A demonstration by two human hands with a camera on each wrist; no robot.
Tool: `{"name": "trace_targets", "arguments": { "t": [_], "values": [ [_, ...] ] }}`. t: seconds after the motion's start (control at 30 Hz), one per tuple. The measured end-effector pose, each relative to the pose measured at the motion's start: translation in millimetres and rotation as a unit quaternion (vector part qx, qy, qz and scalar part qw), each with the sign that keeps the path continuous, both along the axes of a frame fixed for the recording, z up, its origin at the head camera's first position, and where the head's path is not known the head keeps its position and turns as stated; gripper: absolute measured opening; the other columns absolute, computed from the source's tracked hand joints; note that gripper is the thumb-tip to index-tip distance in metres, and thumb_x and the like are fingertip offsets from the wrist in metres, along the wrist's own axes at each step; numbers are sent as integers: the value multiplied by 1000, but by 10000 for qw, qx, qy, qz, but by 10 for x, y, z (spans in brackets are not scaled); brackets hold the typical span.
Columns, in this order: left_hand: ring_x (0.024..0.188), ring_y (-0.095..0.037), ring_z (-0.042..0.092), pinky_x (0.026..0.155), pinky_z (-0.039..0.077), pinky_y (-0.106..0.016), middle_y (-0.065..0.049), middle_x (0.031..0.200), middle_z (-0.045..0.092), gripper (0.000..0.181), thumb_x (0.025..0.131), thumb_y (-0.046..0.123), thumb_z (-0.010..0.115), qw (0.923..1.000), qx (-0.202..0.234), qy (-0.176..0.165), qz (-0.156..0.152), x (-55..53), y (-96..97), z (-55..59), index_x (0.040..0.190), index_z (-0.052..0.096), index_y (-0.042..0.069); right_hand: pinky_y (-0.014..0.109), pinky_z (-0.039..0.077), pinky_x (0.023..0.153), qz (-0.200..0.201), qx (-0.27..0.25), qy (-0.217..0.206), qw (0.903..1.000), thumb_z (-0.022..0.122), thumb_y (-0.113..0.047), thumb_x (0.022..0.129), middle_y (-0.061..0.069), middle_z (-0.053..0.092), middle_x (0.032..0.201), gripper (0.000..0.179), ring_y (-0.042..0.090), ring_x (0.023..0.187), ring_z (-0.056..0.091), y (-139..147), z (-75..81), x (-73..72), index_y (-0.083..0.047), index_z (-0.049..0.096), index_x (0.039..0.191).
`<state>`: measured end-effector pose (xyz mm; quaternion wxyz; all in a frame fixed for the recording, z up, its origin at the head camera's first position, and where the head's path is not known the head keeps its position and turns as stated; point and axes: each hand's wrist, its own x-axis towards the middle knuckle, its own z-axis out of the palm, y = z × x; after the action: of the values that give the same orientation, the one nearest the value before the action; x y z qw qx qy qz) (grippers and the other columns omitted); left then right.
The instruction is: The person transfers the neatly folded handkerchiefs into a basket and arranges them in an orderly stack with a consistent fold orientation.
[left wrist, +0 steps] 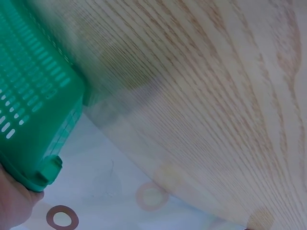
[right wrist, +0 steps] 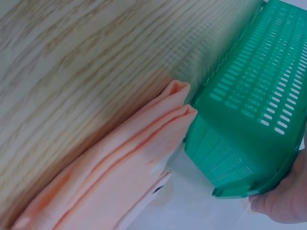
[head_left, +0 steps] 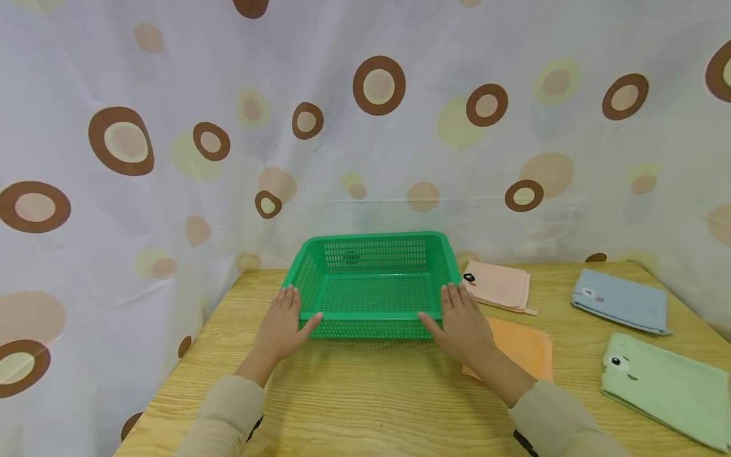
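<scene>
A green plastic basket [head_left: 371, 326] with slotted walls stands on the wooden table, before the curtain. At its near left corner, my left hand [head_left: 278, 322] rests with straight fingers along the side rim and thumb on the front rim. My right hand [head_left: 465, 324] lies the same way on the near right corner. Both wrist views show the basket's wall close up, with part of a hand [right wrist: 283, 196] at the rim in the right one. An orange folded towel [head_left: 522, 346] lies beside the basket, partly hidden under my right hand and wrist.
Right of the basket lies a pink folded towel [head_left: 498, 284] with a small face. Farther right are a blue folded towel [head_left: 622, 301] and, nearer me, a green one [head_left: 668, 387]. A spotted curtain [head_left: 342, 158] hangs behind the table [head_left: 354, 400] and along its left side.
</scene>
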<state>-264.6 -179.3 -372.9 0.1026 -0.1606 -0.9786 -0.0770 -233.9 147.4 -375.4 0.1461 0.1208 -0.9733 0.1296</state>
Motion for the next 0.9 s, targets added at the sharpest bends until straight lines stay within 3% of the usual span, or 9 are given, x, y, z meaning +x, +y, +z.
{"name": "trace_targets", "arguments": {
  "t": [0.6,0.9],
  "values": [
    [140,-41,20,116,18,-49,-31,147,25,79,94,47,44,9999,-2,107,95,30,102,-3,139,26,-16,55,22,112,44,13,-34,10000,45,-42,95,33,30,144,74,47,137,22,106,0,-30,16,28,138],
    [138,-41,24,115,23,-48,-31,146,27,81,93,48,46,9997,-113,222,8,10,86,21,138,27,-16,57,32,105,105,311,341,9989,52,-46,90,31,40,138,76,46,129,37,124,65,-69,14,37,135]
  ]
}}
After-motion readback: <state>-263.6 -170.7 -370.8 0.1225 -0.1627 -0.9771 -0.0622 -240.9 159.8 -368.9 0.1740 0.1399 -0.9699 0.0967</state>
